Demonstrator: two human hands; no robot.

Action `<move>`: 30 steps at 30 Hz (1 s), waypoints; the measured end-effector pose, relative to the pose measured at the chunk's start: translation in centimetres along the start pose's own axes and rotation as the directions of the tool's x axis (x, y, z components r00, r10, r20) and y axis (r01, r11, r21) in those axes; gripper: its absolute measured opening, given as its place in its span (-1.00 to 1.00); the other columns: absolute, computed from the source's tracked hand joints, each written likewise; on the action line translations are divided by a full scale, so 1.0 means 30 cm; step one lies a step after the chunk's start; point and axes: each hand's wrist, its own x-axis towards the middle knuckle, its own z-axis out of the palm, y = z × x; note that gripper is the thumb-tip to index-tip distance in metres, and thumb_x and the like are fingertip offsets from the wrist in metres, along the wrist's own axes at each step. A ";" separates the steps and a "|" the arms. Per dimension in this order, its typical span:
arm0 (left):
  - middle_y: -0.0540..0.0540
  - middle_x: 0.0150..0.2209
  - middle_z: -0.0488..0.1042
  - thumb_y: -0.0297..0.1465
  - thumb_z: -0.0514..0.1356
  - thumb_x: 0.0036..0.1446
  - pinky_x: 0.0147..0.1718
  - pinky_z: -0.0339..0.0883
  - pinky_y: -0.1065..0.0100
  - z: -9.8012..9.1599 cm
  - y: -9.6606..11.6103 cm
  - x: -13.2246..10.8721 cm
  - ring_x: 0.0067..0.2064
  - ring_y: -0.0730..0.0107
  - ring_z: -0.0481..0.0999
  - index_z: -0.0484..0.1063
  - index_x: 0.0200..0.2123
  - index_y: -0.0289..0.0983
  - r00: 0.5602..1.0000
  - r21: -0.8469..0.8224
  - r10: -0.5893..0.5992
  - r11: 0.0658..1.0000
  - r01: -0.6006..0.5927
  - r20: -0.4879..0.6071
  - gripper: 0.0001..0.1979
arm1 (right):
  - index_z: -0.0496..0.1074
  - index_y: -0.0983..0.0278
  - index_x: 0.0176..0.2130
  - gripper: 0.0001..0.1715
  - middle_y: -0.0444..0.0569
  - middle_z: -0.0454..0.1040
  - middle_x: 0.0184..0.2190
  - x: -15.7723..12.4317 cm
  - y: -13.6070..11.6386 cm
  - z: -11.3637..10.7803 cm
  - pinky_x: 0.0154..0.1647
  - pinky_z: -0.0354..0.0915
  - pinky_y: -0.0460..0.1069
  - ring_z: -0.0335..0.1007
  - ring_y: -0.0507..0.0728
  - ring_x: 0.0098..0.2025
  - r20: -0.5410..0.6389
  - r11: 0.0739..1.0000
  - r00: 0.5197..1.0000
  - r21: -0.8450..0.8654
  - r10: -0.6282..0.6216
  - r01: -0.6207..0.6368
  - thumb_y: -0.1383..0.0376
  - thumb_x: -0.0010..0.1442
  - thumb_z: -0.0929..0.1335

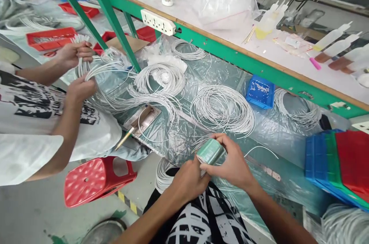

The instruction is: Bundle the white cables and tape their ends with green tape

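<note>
My right hand grips a green roll, which looks like tape or film, with thumb and fingers around its side. My left hand is closed against the near end of the roll; what lies inside its fingers is hidden. Just behind the roll, the ends of some white cables show. A large coil of white cables lies on the film-covered table beyond my hands. Below and to the left, another white coil hangs near my lap.
On the left a co-worker's hands hold a bundle of white cables. A red stool stands below. Stacked bins are at right, a blue tray under the shelf. A steel ruler lies right of my hands.
</note>
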 end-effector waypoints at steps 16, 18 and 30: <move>-0.29 -0.31 0.49 -0.12 0.04 0.27 -0.36 0.34 0.14 -0.002 -0.031 -0.072 -0.27 -0.15 0.54 0.23 -0.01 -0.38 0.999 0.154 -0.033 0.987 0.034 -0.005 -0.56 | 0.34 0.25 -0.40 -0.54 -0.13 0.45 -0.41 0.188 0.068 0.042 -0.29 0.26 -0.02 0.37 0.08 -0.35 0.449 0.858 0.872 0.355 0.193 -0.372 0.09 -0.11 0.58; -0.27 -0.31 0.49 -0.15 0.02 0.29 -0.35 0.37 0.11 0.001 -0.039 -0.080 -0.28 -0.12 0.55 0.23 -0.04 -0.36 0.999 0.181 -0.004 0.983 0.010 -0.032 -0.62 | 0.35 0.26 -0.44 -0.54 -0.12 0.44 -0.44 0.207 0.077 0.056 -0.28 0.28 -0.01 0.39 0.09 -0.35 0.466 0.873 0.865 0.326 0.187 -0.364 0.10 -0.15 0.59; -0.25 -0.40 0.55 -0.12 0.14 0.24 -0.45 0.46 0.09 0.028 -0.088 -0.138 -0.38 -0.11 0.58 -0.08 0.35 -0.46 0.966 0.320 0.032 0.946 0.054 -0.257 -0.20 | 0.37 0.29 -0.52 -0.51 -0.09 0.41 -0.39 0.224 0.098 0.149 -0.29 0.28 -0.02 0.37 0.12 -0.27 0.558 0.960 0.829 0.206 0.043 -0.188 -0.04 -0.07 0.51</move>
